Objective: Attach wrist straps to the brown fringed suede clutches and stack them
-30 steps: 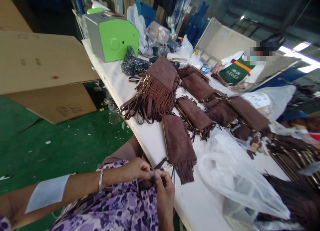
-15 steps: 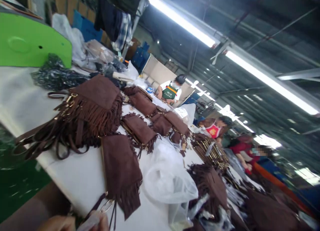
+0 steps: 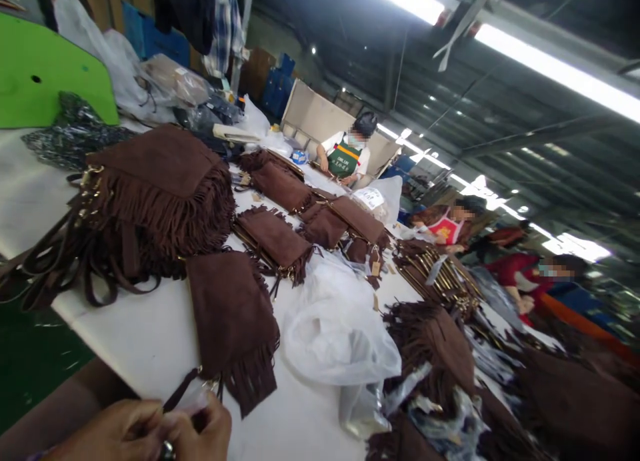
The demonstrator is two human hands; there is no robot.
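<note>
A brown suede pouch (image 3: 230, 314) with a fringed end lies flat on the white table, its near corner toward me. A short dark strap (image 3: 181, 389) and a metal clasp (image 3: 213, 385) hang from that corner. My right hand (image 3: 203, 431) is closed, pinching a scrap of translucent wrap (image 3: 197, 400) beside the clasp. Close against it, my left hand (image 3: 117, 429) is closed too, fingertips pressed together near the strap's end. What lies between the left fingertips is hidden. A ring-like metal piece (image 3: 167, 450) shows between the hands.
A stack of fringed brown bags (image 3: 155, 174) with straps over the edge stands left. More pouches (image 3: 273, 238) lie beyond. A crumpled white plastic bag (image 3: 340, 341) sits right of centre, beside wrapped fringed bags (image 3: 435, 348). Co-workers (image 3: 347, 154) sit farther back.
The view has shifted, and the table's things appear farther left and slightly higher. Both hands have come higher into view and closer together at the clasp and wrap.
</note>
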